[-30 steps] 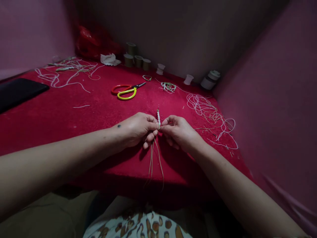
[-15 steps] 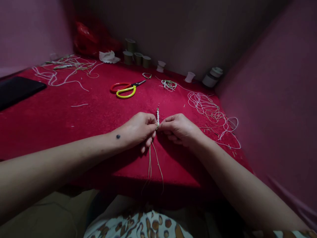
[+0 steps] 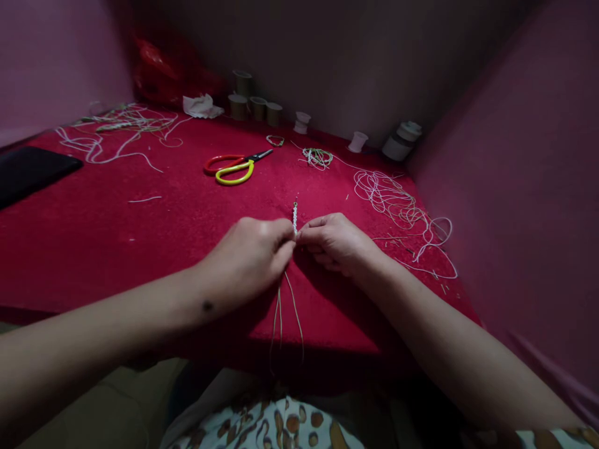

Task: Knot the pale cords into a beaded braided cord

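My left hand (image 3: 248, 252) and right hand (image 3: 337, 240) pinched the white braided cord (image 3: 294, 216) at its near end, where uneven pulling could have skewed it.

No readable text, labels or numbers; bottle (image 3: 397, 148) and spools (image 3: 238, 107) included (dim view).

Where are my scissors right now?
In the head view, the red-and-yellow-handled scissors lie on the red cloth beyond your left hand, left of the small knotted loop, blades toward it.
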`<move>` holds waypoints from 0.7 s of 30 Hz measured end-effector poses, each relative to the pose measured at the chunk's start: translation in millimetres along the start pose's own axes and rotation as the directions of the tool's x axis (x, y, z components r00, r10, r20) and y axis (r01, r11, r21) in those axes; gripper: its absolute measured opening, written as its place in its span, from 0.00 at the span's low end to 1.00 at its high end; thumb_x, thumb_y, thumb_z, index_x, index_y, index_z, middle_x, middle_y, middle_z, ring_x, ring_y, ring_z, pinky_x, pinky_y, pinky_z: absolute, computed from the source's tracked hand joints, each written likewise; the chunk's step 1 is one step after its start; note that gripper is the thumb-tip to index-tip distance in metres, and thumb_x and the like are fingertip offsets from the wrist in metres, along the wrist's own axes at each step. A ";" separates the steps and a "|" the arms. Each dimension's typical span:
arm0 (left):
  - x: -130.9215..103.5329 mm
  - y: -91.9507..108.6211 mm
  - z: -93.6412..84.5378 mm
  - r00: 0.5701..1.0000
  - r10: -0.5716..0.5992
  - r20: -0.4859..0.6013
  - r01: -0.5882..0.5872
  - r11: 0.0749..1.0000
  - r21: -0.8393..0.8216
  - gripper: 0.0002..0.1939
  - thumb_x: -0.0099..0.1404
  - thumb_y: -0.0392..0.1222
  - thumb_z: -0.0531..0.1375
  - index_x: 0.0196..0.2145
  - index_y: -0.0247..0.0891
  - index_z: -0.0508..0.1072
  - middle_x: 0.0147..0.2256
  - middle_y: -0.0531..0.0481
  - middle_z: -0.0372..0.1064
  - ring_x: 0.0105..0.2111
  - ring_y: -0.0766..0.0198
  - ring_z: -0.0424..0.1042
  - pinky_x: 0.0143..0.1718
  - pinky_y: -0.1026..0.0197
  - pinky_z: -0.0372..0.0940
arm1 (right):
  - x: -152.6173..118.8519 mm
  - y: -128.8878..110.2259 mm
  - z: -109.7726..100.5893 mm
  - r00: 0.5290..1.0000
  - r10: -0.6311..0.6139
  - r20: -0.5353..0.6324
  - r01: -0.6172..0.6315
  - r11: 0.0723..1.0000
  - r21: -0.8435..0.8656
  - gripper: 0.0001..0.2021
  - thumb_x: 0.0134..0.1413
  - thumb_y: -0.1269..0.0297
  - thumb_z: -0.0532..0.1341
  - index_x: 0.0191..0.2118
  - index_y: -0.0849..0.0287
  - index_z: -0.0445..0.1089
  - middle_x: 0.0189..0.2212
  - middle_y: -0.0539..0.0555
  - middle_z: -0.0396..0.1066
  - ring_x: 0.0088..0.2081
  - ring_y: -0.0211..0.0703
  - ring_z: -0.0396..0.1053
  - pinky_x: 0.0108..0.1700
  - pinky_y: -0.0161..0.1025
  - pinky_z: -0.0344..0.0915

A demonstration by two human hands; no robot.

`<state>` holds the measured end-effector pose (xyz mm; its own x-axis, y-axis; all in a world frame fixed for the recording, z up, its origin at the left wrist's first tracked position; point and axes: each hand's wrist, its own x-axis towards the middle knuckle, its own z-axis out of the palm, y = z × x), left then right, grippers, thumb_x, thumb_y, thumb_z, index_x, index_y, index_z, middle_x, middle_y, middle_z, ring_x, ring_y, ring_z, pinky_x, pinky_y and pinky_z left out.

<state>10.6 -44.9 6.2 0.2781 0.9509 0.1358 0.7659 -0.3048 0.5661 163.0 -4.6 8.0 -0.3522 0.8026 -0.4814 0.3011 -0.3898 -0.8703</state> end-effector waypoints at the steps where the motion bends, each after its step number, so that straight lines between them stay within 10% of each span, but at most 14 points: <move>1: -3.8 2.8 6.0 0.999 0.052 0.009 -0.052 0.995 0.081 0.07 0.61 0.39 0.54 0.27 0.39 0.70 0.22 0.50 0.68 0.23 0.64 0.66 0.25 0.64 0.56 | 0.3 0.4 -0.9 1.000 0.000 0.006 0.000 1.000 0.011 0.11 0.43 0.73 0.60 0.19 0.60 0.57 0.12 0.41 0.49 0.11 0.25 0.44 0.11 0.27 0.37; 13: -17.5 14.7 29.2 0.979 0.121 0.163 -0.171 0.925 0.339 0.10 0.61 0.31 0.48 0.32 0.37 0.68 0.25 0.46 0.66 0.21 0.62 0.62 0.20 0.59 0.41 | 6.8 3.7 -12.8 0.987 -0.085 0.133 0.080 0.996 0.045 0.07 0.41 0.72 0.63 0.20 0.62 0.63 0.13 0.43 0.52 0.12 0.26 0.46 0.11 0.27 0.39; 16: -30.1 27.6 27.1 0.931 0.235 0.280 -0.296 0.934 0.199 0.09 0.60 0.31 0.50 0.28 0.39 0.68 0.23 0.48 0.65 0.18 0.65 0.56 0.19 0.59 0.40 | 6.2 3.6 -12.6 0.991 -0.073 0.112 0.071 0.997 0.018 0.08 0.42 0.72 0.62 0.20 0.62 0.61 0.13 0.42 0.51 0.12 0.25 0.46 0.11 0.27 0.39; 19: -37.8 37.2 13.1 0.777 0.409 0.478 -0.378 0.911 -0.166 0.07 0.59 0.36 0.55 0.24 0.42 0.68 0.24 0.52 0.68 0.16 0.69 0.53 0.18 0.61 0.46 | 6.0 4.0 -13.2 0.990 -0.069 0.119 0.067 0.998 0.014 0.08 0.42 0.72 0.62 0.21 0.61 0.61 0.13 0.42 0.51 0.12 0.25 0.45 0.12 0.27 0.39; 21: -32.6 34.3 -1.0 0.838 0.347 0.420 -0.240 0.927 -0.287 0.09 0.59 0.40 0.57 0.22 0.42 0.71 0.23 0.52 0.69 0.19 0.68 0.60 0.21 0.64 0.55 | 6.3 4.8 -14.0 0.990 -0.078 0.120 0.077 0.997 0.008 0.09 0.42 0.73 0.62 0.20 0.61 0.60 0.13 0.42 0.51 0.12 0.25 0.46 0.12 0.27 0.39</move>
<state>27.3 -86.4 21.9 0.7427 0.6689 -0.0316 0.4772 -0.4955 0.7257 174.6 4.9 2.2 -0.4782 0.7705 -0.4215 0.2661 -0.3303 -0.9056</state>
